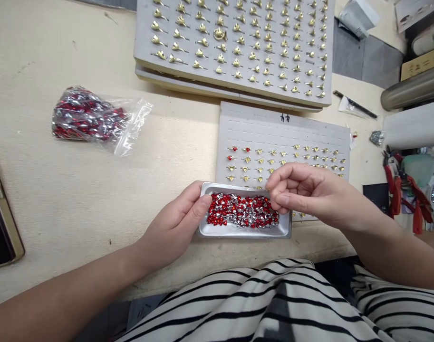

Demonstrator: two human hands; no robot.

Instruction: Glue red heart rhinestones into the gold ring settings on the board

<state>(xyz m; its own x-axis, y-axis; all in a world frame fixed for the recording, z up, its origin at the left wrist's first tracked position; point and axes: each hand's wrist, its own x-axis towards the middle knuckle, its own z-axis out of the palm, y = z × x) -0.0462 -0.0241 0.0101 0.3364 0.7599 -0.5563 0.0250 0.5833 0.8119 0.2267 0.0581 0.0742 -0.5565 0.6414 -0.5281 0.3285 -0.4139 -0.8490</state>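
Observation:
A small metal tray holds red and silver heart-like gems. My left hand grips its left end, thumb over the rim. Above the tray's right end, my right hand is closed with thumb and fingers together; anything between the fingertips is too small to make out. Behind the tray lies a grey foam board with rows of gold rings, partly covered by the tray and my right hand. Red gems show on a few rings at its upper left.
A larger foam board full of gold rings lies at the back. A plastic bag of red gems rests on the left, beyond a phone. Red-handled pliers, a dark pen and rolls are at right.

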